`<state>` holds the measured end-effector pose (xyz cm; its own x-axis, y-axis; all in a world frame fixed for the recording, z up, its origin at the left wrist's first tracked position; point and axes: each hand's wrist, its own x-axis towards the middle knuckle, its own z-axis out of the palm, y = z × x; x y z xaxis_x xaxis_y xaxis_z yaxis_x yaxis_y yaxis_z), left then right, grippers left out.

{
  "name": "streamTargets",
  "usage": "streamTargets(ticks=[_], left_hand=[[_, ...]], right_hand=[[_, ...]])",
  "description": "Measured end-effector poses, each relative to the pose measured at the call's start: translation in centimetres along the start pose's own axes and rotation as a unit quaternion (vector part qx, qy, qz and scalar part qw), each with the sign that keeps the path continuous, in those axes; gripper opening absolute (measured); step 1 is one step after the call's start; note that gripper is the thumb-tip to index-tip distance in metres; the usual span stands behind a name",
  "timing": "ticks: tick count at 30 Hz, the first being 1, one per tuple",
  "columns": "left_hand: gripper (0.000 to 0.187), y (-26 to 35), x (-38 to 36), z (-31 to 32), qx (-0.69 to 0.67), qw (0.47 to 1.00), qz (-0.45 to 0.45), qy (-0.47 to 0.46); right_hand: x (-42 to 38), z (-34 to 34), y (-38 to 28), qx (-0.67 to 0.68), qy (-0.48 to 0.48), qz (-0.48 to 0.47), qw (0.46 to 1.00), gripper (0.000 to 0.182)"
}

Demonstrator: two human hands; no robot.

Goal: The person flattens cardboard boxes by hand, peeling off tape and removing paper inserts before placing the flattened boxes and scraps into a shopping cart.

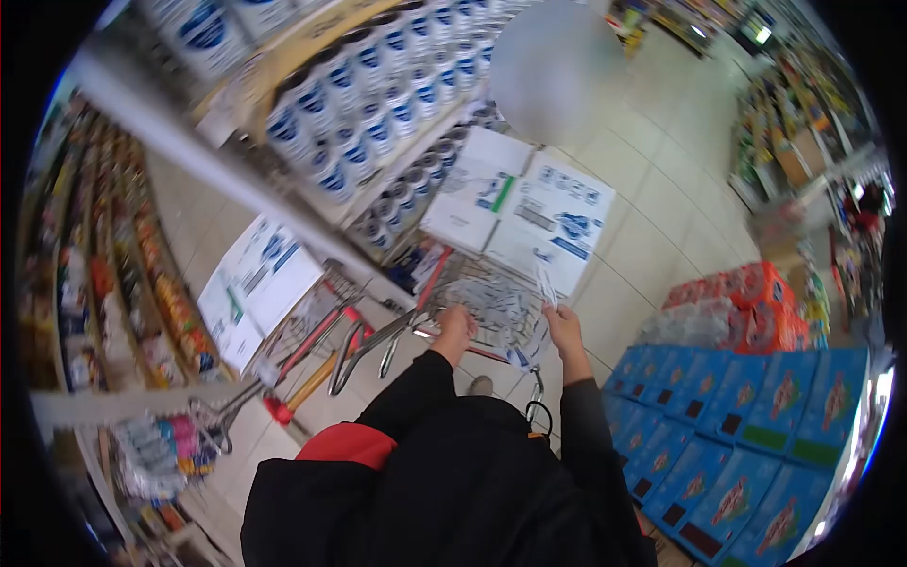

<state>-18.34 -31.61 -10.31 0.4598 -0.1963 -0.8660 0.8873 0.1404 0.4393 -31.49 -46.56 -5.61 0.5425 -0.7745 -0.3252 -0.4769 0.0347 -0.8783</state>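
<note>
A second white carton (263, 274) lies at the left, near a red-and-yellow handle (312, 383). The left hand (456, 331) is partly curled at the near edge of the wire cart (491, 340); whether it grips anything, I cannot tell. Crumpled clear plastic (484, 300) lies in the cart, with large white boxes (553, 222) just beyond. The right hand (565, 331) is closed on a thin pale strip (543, 283) over the cart's right side. Blue packs (732, 406) stand farther right.
</note>
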Motion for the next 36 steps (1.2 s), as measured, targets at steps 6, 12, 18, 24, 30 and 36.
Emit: streamTargets(ticks=[6, 12, 18, 24, 30, 36], left_hand=[[0.018, 0.1, -11.3, -6.4, 0.153, 0.97, -0.008, -0.19], [0.031, 6.6, -21.7, -15.0, 0.132, 0.924, 0.042, -0.356], [0.028, 10.5, -24.8, -24.7, -0.059, 0.95, 0.27, -0.146], [0.026, 14.6, -25.1, -29.9, -0.103, 0.942, 0.318, -0.035], [0.027, 16.2, -19.5, -31.7, -0.184, 0.951, 0.25, 0.008], [0.026, 15.8, -10.3, -31.4, -0.29, 0.95, 0.117, 0.026]], right_hand=[[3.3, 5.3, 5.6, 0.205, -0.091, 0.257, 0.94, 0.028], [4.7, 5.8, 14.5, -0.147, -0.134, 0.164, 0.966, 0.045], [1.5, 8.2, 11.8, -0.386, -0.167, 0.02, 0.907, 0.045], [6.2, 8.9, 17.7, -0.481, -0.239, -0.158, 0.828, 0.033], [5.9, 10.9, 8.0, -0.126, -0.086, 0.207, 0.966, 0.044], [7.9, 10.2, 12.8, -0.073, 0.075, 0.085, 0.991, 0.052]])
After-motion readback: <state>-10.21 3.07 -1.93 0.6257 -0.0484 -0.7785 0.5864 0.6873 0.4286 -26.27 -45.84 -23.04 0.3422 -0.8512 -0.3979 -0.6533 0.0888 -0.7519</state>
